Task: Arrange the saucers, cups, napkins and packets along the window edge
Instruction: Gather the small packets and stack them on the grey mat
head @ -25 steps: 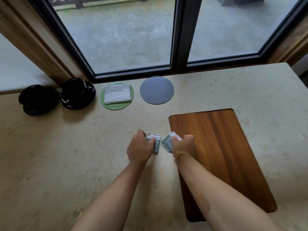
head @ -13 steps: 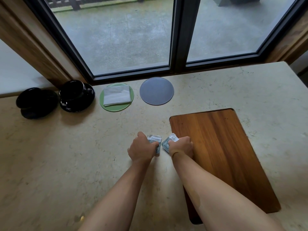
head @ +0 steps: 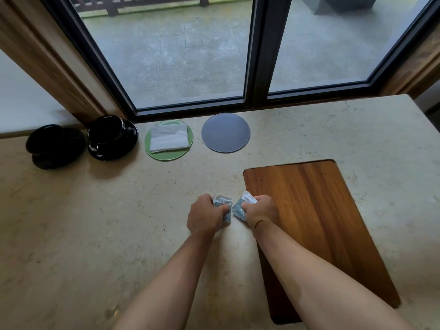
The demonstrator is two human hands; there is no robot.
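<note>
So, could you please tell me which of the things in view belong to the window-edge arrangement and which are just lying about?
Part of the job:
- two black cups on black saucers
- green saucer with white napkin
- grey saucer, bare
- packets held in the left hand and right hand

Just lying about:
- wooden board
</note>
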